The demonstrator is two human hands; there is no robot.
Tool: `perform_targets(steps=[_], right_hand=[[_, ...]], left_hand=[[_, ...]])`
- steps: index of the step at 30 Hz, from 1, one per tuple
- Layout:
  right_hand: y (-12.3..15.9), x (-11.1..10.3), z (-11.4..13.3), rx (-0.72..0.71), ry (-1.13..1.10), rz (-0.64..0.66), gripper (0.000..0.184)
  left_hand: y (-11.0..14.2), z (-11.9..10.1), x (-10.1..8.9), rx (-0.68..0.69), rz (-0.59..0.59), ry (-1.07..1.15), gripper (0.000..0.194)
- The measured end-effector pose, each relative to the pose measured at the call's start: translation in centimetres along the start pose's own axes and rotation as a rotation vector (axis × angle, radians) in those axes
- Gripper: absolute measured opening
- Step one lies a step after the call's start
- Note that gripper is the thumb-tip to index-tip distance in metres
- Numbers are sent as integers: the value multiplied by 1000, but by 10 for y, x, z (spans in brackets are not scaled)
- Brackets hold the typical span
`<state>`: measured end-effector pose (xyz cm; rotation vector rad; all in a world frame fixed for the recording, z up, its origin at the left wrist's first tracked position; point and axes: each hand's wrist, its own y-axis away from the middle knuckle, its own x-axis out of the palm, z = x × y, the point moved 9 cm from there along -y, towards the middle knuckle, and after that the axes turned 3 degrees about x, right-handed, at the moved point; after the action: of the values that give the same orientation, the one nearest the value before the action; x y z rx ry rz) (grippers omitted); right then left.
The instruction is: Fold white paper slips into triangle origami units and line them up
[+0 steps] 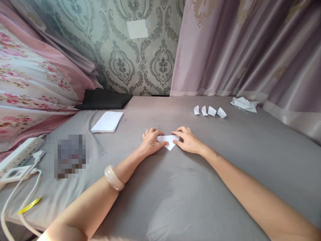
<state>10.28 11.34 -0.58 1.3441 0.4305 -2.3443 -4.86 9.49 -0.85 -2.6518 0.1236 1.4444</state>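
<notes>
A small folded piece of white paper (169, 140), pointed toward me like a triangle, lies on the grey sheet between my two hands. My left hand (151, 141) grips its left corner, thumb on top and fingers curled behind the edge. At the right corner, my right hand (188, 140) pinches the paper in the same way. Beyond them to the right stand several small folded paper shapes (212, 111) in a row. A stack of white paper (108, 121) rests to the left, apart from my hands.
Loose paper pieces (244, 104) lie at the far right near the curtain (213, 50). A black cloth (104, 98) is at the back left. On the left are a power strip (22, 152) with white cables, a blurred-out object (71, 155) and a yellow strip (29, 205).
</notes>
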Motion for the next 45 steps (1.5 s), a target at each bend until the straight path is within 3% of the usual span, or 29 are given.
perform_targets(steps=[15,24,30,45], right_hand=[[4,-1,-2,-73,-78,-98,32],[-2,-10,0,-113,-152,-168,3],[-5,-7,-4,-84,-187,-77,7],[3,-5,10,-271,23,-39,21]], left_hand=[[2,-4,-2,93,-48,59,23],[-1,5,-11,51,-11,97,15],[-4,6,-11,108,66,144,17],[0,-12,-10,357,84,-108,19]])
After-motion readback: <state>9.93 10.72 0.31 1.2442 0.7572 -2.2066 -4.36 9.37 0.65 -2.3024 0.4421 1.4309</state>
